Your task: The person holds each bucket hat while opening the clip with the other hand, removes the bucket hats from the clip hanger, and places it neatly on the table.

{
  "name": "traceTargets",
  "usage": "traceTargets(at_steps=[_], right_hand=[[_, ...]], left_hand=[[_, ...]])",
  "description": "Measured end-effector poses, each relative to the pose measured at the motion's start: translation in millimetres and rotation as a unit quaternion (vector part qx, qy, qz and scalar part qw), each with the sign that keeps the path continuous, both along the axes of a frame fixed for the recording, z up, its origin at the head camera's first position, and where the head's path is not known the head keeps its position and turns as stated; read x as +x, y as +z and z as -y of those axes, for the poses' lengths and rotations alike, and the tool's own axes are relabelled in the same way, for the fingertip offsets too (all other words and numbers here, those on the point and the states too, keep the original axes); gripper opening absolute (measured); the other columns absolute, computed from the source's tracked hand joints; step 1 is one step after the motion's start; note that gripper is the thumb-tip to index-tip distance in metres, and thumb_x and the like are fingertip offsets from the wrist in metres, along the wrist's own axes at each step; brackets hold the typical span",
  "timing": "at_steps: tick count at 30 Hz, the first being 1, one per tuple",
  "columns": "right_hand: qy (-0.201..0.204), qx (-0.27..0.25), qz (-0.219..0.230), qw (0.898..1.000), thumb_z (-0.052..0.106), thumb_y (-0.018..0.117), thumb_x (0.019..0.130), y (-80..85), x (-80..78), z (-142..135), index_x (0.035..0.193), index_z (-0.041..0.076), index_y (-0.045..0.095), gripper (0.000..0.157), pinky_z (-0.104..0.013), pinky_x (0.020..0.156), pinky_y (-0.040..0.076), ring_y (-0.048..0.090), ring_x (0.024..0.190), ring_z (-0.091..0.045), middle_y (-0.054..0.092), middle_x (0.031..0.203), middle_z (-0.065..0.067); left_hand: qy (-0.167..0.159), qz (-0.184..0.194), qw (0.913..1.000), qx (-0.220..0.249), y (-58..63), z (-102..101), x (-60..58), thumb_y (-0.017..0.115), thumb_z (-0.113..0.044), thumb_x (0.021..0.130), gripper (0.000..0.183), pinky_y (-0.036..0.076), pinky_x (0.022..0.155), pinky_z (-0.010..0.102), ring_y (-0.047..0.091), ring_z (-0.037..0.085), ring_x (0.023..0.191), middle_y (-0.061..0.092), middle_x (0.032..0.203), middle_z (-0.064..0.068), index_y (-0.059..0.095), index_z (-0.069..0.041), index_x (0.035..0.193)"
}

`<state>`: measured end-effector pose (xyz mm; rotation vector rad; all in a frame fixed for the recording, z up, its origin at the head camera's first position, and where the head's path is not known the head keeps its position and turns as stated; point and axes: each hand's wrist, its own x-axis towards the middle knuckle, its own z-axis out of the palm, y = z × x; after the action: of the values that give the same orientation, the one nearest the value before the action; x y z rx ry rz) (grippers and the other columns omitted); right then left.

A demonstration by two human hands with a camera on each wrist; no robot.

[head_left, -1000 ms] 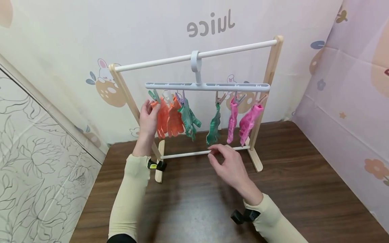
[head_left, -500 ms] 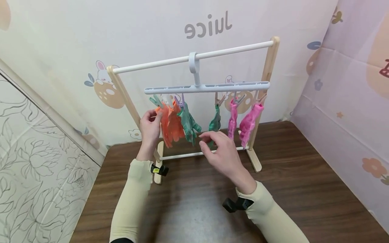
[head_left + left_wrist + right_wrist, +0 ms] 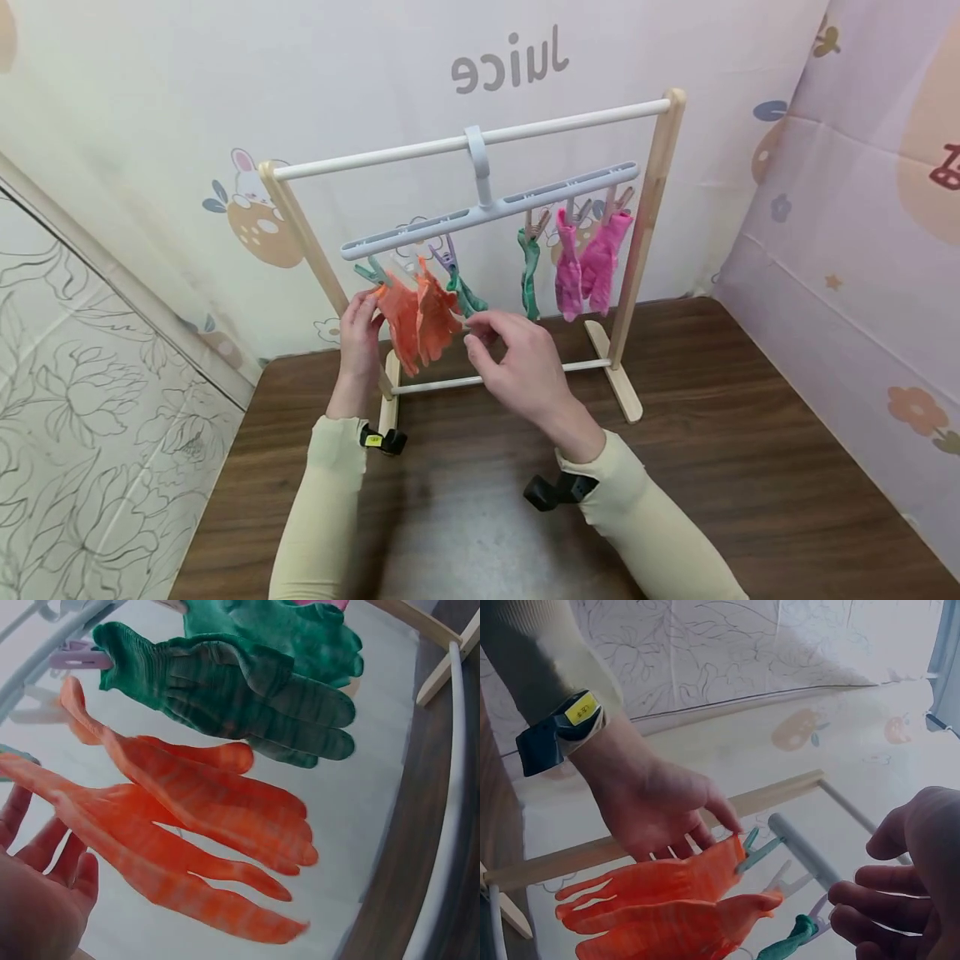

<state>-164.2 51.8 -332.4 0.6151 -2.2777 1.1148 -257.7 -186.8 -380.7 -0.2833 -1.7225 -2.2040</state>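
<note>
Pinching the cuff of the outer orange glove (image 3: 399,325), the left hand (image 3: 360,333) has its fingers close together at the left end of the hanger (image 3: 487,212). Six gloves hang from that one hanger in three pairs: two orange, two green and two pink. Six clips hold them, one to each glove: a green clip (image 3: 371,272) on the outer orange glove, then a white, a purple, a beige, a grey and a pink one. The second orange glove (image 3: 435,317) hangs just beside the first, with one green glove (image 3: 467,293) next in line. Beyond a gap come the other green glove (image 3: 529,275) and the two pink gloves (image 3: 592,262).

The right hand (image 3: 528,367) has its fingers loosely bent, with a moderate gap between them and the thumb; in the head view it overlaps the lower part of the nearer green glove, and whether they touch I cannot tell. The hanger tilts, left end lower, from one rack (image 3: 654,225) with two wooden uprights and two white rods, standing on one brown table (image 3: 480,533).
</note>
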Motion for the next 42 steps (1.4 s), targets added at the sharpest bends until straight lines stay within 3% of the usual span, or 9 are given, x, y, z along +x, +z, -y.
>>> traceTargets(at_steps=[3, 9, 12, 18, 24, 31, 34, 38, 42], right_hand=[[0.007, -0.01, 0.0, 1.0, 0.019, 0.065, 0.094, 1.4, -4.8, 9.1, 0.107, 0.01, 0.073, 0.017, -0.031, 0.069, 0.053, 0.064, 0.08, -0.015, 0.071, 0.087, 0.0], [0.021, -0.04, -0.007, 0.999, 0.016, 0.066, 0.093, 5.9, -8.9, 30.6, 0.109, 0.009, 0.074, 0.02, -0.031, 0.071, 0.054, 0.064, 0.084, -0.014, 0.073, 0.093, -0.002], [0.03, -0.059, -0.011, 0.998, 0.016, 0.067, 0.092, 9.0, -9.5, 39.8, 0.112, 0.007, 0.074, 0.023, -0.03, 0.072, 0.053, 0.066, 0.087, -0.016, 0.074, 0.097, -0.004], [0.06, -0.073, -0.012, 0.995, 0.017, 0.07, 0.091, 12.8, -8.2, 53.5, 0.117, 0.006, 0.072, 0.028, -0.031, 0.072, 0.054, 0.064, 0.087, -0.018, 0.074, 0.102, -0.007], [0.083, -0.09, 0.013, 0.992, 0.018, 0.073, 0.09, 13.4, -6.9, 61.4, 0.12, 0.006, 0.071, 0.032, -0.027, 0.075, 0.059, 0.067, 0.086, -0.016, 0.072, 0.107, -0.008], [0.095, -0.09, 0.02, 0.991, 0.021, 0.078, 0.087, 15.0, -8.0, 69.7, 0.124, 0.007, 0.069, 0.04, -0.029, 0.08, 0.06, 0.067, 0.104, -0.018, 0.072, 0.116, -0.008], [0.1, -0.102, 0.026, 0.989, 0.02, 0.08, 0.086, 15.3, -8.1, 72.8, 0.124, 0.007, 0.068, 0.042, -0.032, 0.08, 0.061, 0.067, 0.104, -0.02, 0.071, 0.116, -0.009], [0.099, -0.123, 0.032, 0.987, 0.018, 0.083, 0.083, 14.9, -8.8, 76.4, 0.123, 0.006, 0.068, 0.044, -0.038, 0.08, 0.062, 0.069, 0.102, -0.026, 0.071, 0.114, -0.011], [0.088, -0.137, 0.027, 0.986, 0.02, 0.084, 0.082, 14.8, -10.1, 80.1, 0.121, 0.006, 0.069, 0.044, -0.04, 0.079, 0.062, 0.069, 0.1, -0.024, 0.071, 0.112, -0.01]], left_hand=[[-0.007, -0.01, 0.9999, 0.012, -3.0, 3.7, -1.0, 0.038, -0.025, 0.108, 0.03, 0.043, 0.104, 0.028, 0.06, 0.009, 0.116, 0.071, 0.111, -0.008, 0.067, -0.02, 0.101], [-0.031, 0.031, 0.9983, 0.038, -4.7, 5.1, 2.9, 0.051, -0.035, 0.106, 0.031, 0.057, 0.077, 0.017, 0.068, 0.005, 0.088, 0.071, 0.119, 0.0, 0.061, -0.009, 0.119], [-0.047, 0.034, 0.9976, 0.039, -7.2, 5.4, 6.6, 0.053, -0.041, 0.103, 0.043, 0.059, 0.075, 0.018, 0.069, 0.006, 0.084, 0.071, 0.116, 0.001, 0.058, -0.005, 0.126], [-0.072, 0.0, 0.9963, 0.046, -12.8, 6.8, 17.6, 0.048, -0.025, 0.107, 0.021, 0.058, 0.081, 0.019, 0.07, 0.008, 0.088, 0.074, 0.105, -0.003, 0.061, -0.011, 0.115], [-0.061, -0.014, 0.9975, 0.033, -17.0, 5.7, 26.4, 0.047, -0.01, 0.105, 0.018, 0.053, 0.088, 0.02, 0.068, 0.005, 0.092, 0.075, 0.098, -0.006, 0.063, -0.016, 0.11], [-0.061, -0.01, 0.998, 0.016, -22.9, 0.9, 29.8, 0.051, -0.005, 0.101, 0.021, 0.05, 0.091, 0.02, 0.067, 0.005, 0.094, 0.074, 0.096, -0.006, 0.066, -0.019, 0.107], [-0.071, -0.017, 0.9973, 0.012, -25.5, -0.7, 30.6, 0.052, -0.006, 0.101, 0.023, 0.05, 0.086, 0.018, 0.063, 0.004, 0.092, 0.072, 0.095, -0.009, 0.069, -0.022, 0.105], [-0.087, -0.028, 0.9957, 0.015, -29.2, -2.6, 32.1, 0.063, -0.018, 0.1, 0.012, 0.05, 0.08, 0.017, 0.059, 0.002, 0.089, 0.071, 0.089, -0.013, 0.071, -0.023, 0.095], [-0.11, -0.041, 0.9928, 0.026, -32.4, -4.8, 34.3, 0.067, -0.016, 0.097, 0.015, 0.051, 0.08, 0.017, 0.064, 0.001, 0.088, 0.072, 0.087, -0.013, 0.073, -0.022, 0.085]])
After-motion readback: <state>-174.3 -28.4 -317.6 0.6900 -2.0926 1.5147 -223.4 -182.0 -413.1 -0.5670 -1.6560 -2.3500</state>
